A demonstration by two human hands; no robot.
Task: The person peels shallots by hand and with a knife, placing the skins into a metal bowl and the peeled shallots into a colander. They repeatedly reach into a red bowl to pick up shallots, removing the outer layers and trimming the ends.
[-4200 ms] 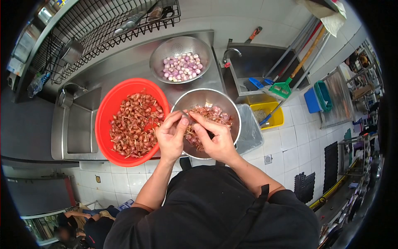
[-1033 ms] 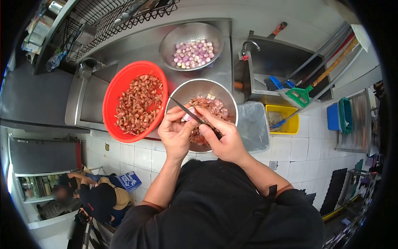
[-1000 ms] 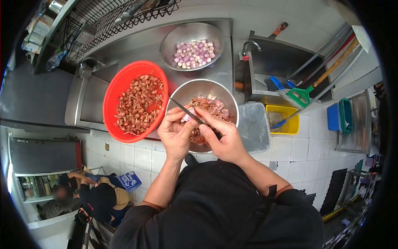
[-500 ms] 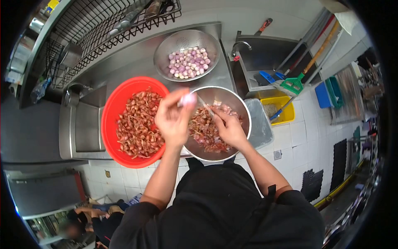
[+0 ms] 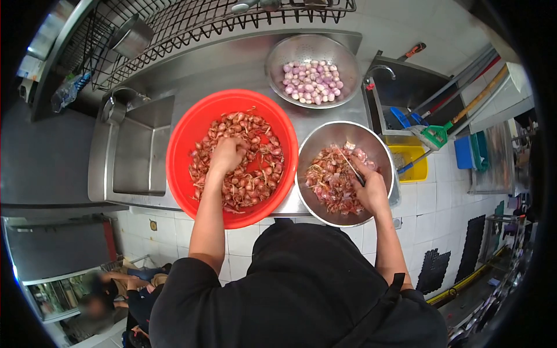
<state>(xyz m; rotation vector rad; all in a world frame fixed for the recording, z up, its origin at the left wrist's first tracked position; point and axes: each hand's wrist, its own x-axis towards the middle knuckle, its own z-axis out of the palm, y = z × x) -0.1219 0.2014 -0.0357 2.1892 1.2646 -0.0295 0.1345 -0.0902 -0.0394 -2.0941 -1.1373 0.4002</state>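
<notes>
My left hand (image 5: 228, 154) reaches down into a red basin (image 5: 177, 168) full of unpeeled shallots (image 5: 249, 188). Its fingers are curled among the shallots, and their tips are hidden. In my right hand (image 5: 371, 189) is a small knife (image 5: 353, 168), its blade pointing up and left over a steel bowl (image 5: 380, 148). Reddish-brown skins and peelings (image 5: 333, 188) lie in that bowl under the blade. Peeled pale-purple shallots (image 5: 313, 82) rest in a perforated steel colander (image 5: 347, 58) behind the bowl.
A steel sink (image 5: 139, 151) lies to the left on the counter. Above it runs a black wire rack (image 5: 203, 35). At the right are a second sink (image 5: 406, 87), a yellow bucket (image 5: 415, 174) and long-handled cleaning tools. Other people (image 5: 142, 301) are at lower left.
My left hand has moved from above the steel bowl, where it held up a peeled shallot, leftward into the red basin. My right hand keeps the knife over the bowl. The view has shifted.
</notes>
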